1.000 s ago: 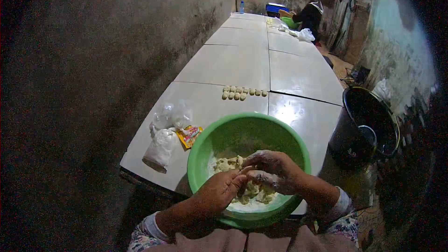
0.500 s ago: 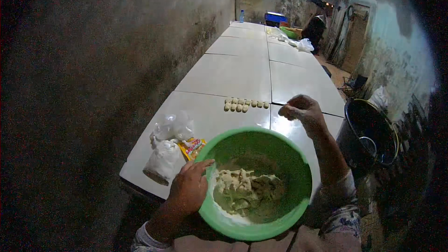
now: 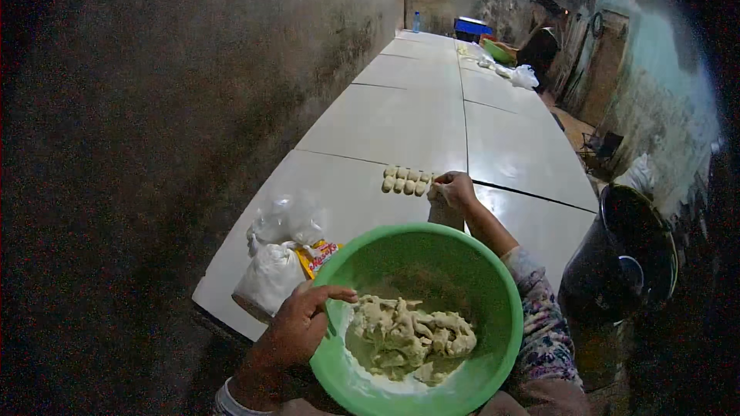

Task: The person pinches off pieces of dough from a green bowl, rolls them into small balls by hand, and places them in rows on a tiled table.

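Observation:
A large green plastic basin (image 3: 505,281) stands before me with a lumpy mass of pale dough (image 3: 393,331) and white flour inside. My left hand (image 3: 297,327) grips its left rim, the index finger stretched over the edge. Beyond the basin, two short rows of small dough balls (image 3: 405,179) lie on the table. My right hand (image 3: 459,191) reaches over the far rim to the right end of these rows. Its fingertips are pinched together on a pale dough ball, mostly hidden by the fingers.
Left of the basin sit a bag of white powder (image 3: 270,276), a clear plastic bag (image 3: 289,218) and a yellow-red packet (image 3: 312,256). The long white table (image 3: 401,115) runs along a wall. A black bucket (image 3: 617,277) stands at right. Far off, a person (image 3: 539,48) is beside another green bowl (image 3: 499,52).
My right hand has moved left and down to the right end of the dough ball rows. My left hand stays on the basin's rim. The whole view has shifted slightly.

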A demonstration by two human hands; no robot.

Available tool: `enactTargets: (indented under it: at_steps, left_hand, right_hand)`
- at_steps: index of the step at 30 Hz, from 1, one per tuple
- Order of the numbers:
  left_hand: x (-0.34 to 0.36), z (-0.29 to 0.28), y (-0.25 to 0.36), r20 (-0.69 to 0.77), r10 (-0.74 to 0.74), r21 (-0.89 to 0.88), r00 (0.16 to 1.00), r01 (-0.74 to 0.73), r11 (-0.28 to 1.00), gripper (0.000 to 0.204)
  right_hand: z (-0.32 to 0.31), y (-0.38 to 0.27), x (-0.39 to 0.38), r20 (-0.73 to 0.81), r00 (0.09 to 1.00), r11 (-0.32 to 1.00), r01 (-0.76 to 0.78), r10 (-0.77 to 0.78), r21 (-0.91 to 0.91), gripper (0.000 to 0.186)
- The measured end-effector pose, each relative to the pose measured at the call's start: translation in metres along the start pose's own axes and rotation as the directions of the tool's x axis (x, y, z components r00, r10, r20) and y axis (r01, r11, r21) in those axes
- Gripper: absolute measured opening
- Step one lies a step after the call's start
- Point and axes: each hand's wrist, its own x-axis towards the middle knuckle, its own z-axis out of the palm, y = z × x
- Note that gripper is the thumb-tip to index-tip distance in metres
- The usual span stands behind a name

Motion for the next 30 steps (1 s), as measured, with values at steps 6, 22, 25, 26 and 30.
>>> enactTargets:
  at_steps: [6, 22, 25, 26, 30]
  left_hand:
    - [0.014, 0.01, 0.002, -0.047, 0.068, -0.131, 0.997, -0.074, 0.989, 0.044]
    - [0.001, 0.008, -0.005, -0.101, -0.052, -0.217, 0.994, 0.029, 0.976, 0.047]
    - [0.005, 0.006, -0.002, -0.082, 0.019, -0.165, 0.996, -0.032, 0.986, 0.046]
    - [0.004, 0.006, -0.004, -0.083, 0.018, -0.161, 0.996, -0.031, 0.987, 0.046]
    - [0.002, 0.004, -0.002, -0.076, -0.001, -0.134, 0.997, -0.01, 0.991, 0.047]
  right_hand:
    - [-0.03, 0.053, 0.024, -0.043, 0.999, 0.962, 0.02, -0.009, 0.272, 0.02]
    - [-0.004, -0.035, -0.036, 0.025, 0.997, 0.941, 0.083, -0.08, -0.329, 0.022]
    - [-0.004, -0.016, -0.028, -0.066, 0.966, 0.913, 0.213, -0.25, -0.348, 0.024]
    - [0.0, -0.017, -0.029, -0.126, 0.949, 0.933, 0.25, -0.289, -0.259, 0.024]
    - [-0.001, -0.016, -0.025, 0.13, 0.979, 0.835, 0.201, -0.156, -0.512, 0.022]
